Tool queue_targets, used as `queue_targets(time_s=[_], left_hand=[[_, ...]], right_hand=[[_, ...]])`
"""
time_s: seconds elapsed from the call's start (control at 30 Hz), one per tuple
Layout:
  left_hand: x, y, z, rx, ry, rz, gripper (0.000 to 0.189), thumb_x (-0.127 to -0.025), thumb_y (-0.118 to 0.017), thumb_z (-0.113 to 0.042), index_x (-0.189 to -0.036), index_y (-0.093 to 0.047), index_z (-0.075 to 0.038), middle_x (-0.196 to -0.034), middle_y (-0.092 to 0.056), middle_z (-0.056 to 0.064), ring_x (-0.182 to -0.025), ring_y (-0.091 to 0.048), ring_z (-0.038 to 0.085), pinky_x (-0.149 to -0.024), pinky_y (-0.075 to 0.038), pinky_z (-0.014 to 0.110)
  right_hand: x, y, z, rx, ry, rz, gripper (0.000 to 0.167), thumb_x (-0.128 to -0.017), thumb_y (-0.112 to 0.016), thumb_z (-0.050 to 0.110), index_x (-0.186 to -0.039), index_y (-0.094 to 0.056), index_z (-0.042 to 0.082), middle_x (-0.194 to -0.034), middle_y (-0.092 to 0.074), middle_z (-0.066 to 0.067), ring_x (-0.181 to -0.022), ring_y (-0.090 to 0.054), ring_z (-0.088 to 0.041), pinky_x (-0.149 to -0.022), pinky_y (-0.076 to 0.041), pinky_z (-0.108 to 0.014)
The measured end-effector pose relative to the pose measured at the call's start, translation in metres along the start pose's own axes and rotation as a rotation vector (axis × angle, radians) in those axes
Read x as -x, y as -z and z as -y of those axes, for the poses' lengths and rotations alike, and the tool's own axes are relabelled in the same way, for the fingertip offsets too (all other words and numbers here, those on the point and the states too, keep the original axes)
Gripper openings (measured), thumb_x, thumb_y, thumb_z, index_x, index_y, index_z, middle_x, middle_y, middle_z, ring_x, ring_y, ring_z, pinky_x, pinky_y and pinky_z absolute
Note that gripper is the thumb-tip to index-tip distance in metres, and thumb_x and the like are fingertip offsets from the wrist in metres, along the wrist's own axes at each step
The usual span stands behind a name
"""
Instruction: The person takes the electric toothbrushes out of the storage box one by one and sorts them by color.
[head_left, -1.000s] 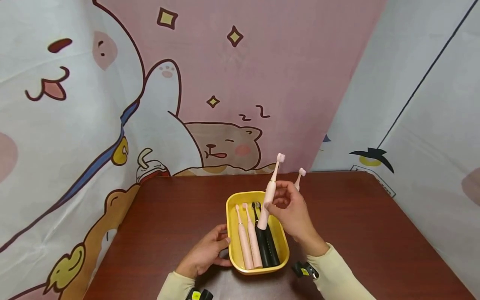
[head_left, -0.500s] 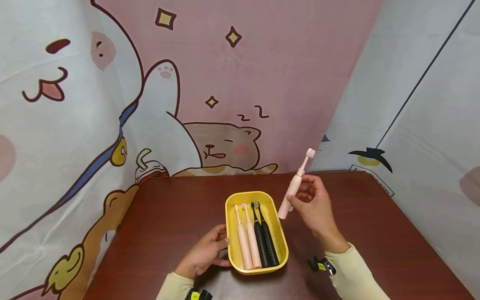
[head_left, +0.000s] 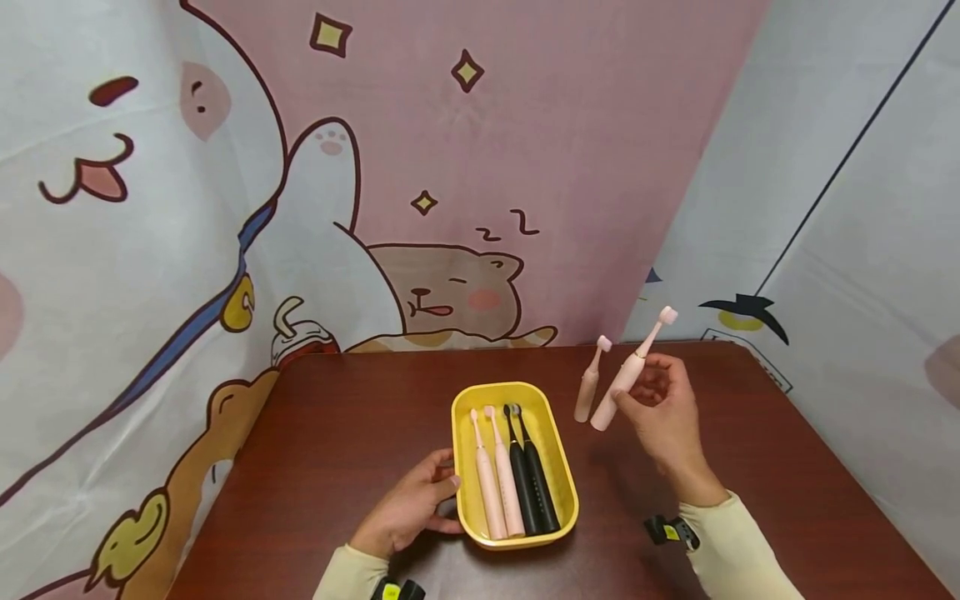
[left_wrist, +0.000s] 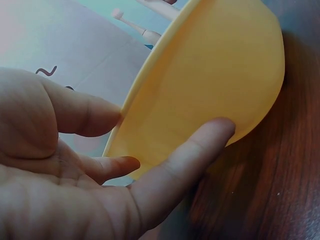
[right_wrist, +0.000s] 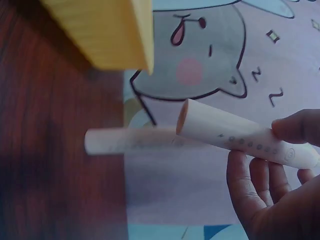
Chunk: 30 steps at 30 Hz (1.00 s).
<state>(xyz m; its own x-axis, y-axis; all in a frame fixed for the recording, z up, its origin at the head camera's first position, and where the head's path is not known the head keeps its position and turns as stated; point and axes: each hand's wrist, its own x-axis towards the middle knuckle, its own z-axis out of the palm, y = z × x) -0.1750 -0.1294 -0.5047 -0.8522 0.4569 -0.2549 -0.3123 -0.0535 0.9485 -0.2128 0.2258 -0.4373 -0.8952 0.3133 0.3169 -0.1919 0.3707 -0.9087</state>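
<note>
My right hand (head_left: 663, 417) pinches a pale pink electric toothbrush (head_left: 618, 390) by its handle. The brush is tilted, head up and to the right, above the table. In the right wrist view its row of small marks (right_wrist: 250, 146) faces the camera. Just left of it, a second pink electric toothbrush (head_left: 587, 393) stands upright on the table. My left hand (head_left: 411, 504) rests against the left side of a yellow tray (head_left: 566, 492), fingers extended along its outer wall (left_wrist: 200, 75). Inside lie two pink toothbrushes (head_left: 491, 492) and two black toothbrushes (head_left: 534, 492), heads pointing away.
The brown wooden table (head_left: 360, 417) reaches back to a cartoon-printed cloth (head_left: 600, 167). More printed cloth hangs at the left and right. Dark devices are strapped to both wrists, such as the right wrist camera (head_left: 671, 531).
My right hand has carried the pink toothbrush from above the tray to the right, past the standing toothbrush, which shows fully now. My left hand and the tray have stayed in place.
</note>
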Motion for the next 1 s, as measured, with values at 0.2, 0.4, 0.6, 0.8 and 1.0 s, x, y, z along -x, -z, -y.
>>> queue_targets(time_s=[0.2,0.4,0.6,0.8,1.0], left_hand=[[0.000,0.001,0.000,0.005,0.000,-0.001,0.053,-0.112,-0.045,-0.010,-0.159,-0.026,0.005,-0.145,-0.044,0.033,-0.121,-0.061,0.034,-0.077,-0.066,0.051],[-0.001,0.002,0.001,0.013,-0.001,-0.003,0.053,-0.111,-0.047,-0.010,-0.159,-0.027,0.004,-0.144,-0.045,0.033,-0.120,-0.061,0.034,-0.076,-0.065,0.050],[0.000,0.003,0.001,0.018,0.006,-0.005,0.053,-0.111,-0.047,-0.010,-0.158,-0.028,0.004,-0.144,-0.045,0.033,-0.117,-0.063,0.034,-0.076,-0.065,0.051],[0.000,0.003,0.001,0.015,0.009,-0.004,0.053,-0.111,-0.047,-0.010,-0.158,-0.028,0.004,-0.145,-0.045,0.032,-0.118,-0.063,0.034,-0.076,-0.065,0.051],[-0.001,0.003,0.002,0.019,0.007,-0.008,0.054,-0.111,-0.048,-0.010,-0.158,-0.027,0.004,-0.144,-0.045,0.032,-0.117,-0.062,0.033,-0.076,-0.065,0.051]], right_hand=[[-0.009,0.004,-0.019,0.101,0.022,-0.027,0.061,-0.091,-0.078,0.003,-0.143,-0.045,0.005,-0.122,-0.061,-0.010,-0.101,-0.058,-0.003,-0.086,-0.049,-0.008],[-0.020,0.004,-0.043,0.173,0.061,-0.042,0.059,-0.091,-0.077,0.003,-0.141,-0.046,0.004,-0.121,-0.064,-0.015,-0.100,-0.058,-0.001,-0.085,-0.047,-0.003],[-0.030,-0.004,-0.064,0.205,0.079,-0.071,0.058,-0.088,-0.079,-0.001,-0.137,-0.049,0.004,-0.115,-0.067,-0.016,-0.096,-0.060,0.000,-0.083,-0.047,-0.003],[-0.032,-0.011,-0.074,0.234,0.098,-0.078,0.059,-0.086,-0.079,-0.001,-0.137,-0.050,0.003,-0.115,-0.068,-0.017,-0.100,-0.066,-0.022,-0.083,-0.050,-0.009],[-0.034,-0.016,-0.080,0.244,0.110,-0.071,0.058,-0.087,-0.079,0.001,-0.137,-0.049,0.004,-0.114,-0.068,-0.018,-0.101,-0.068,-0.031,-0.081,-0.049,-0.009]])
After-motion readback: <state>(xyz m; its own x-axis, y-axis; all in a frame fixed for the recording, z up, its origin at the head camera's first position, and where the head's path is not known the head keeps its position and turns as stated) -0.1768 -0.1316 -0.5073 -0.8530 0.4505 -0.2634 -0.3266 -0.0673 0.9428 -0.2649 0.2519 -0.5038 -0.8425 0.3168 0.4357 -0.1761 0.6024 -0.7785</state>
